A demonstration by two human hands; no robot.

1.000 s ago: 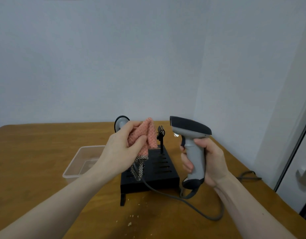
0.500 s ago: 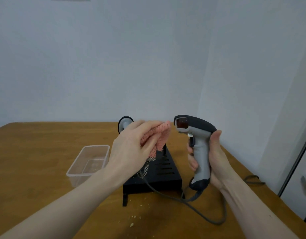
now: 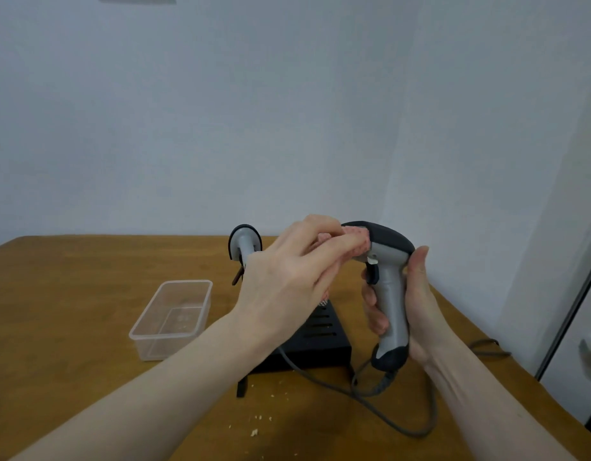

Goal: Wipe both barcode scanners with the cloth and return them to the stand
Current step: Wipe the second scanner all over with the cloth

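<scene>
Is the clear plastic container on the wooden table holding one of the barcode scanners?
No, the clear plastic container holds no scanner; the right hand grips the grey barcode scanner.

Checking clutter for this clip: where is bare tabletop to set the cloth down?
Bare wood lies left of the clear plastic tub and across the near-left wooden table. Crowded: the black slotted stand, grey cable loops and crumbs at centre-right.

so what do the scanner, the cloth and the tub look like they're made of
Scanner: looks like hard moulded plastic, matte grey handle, darker black head and base.
Cloth: soft woven or knitted fabric, pink with a bumpy waffle-like texture; a checked part hangs below.
Tub: thin clear plastic, probably; the table shows through its glossy walls.
</scene>
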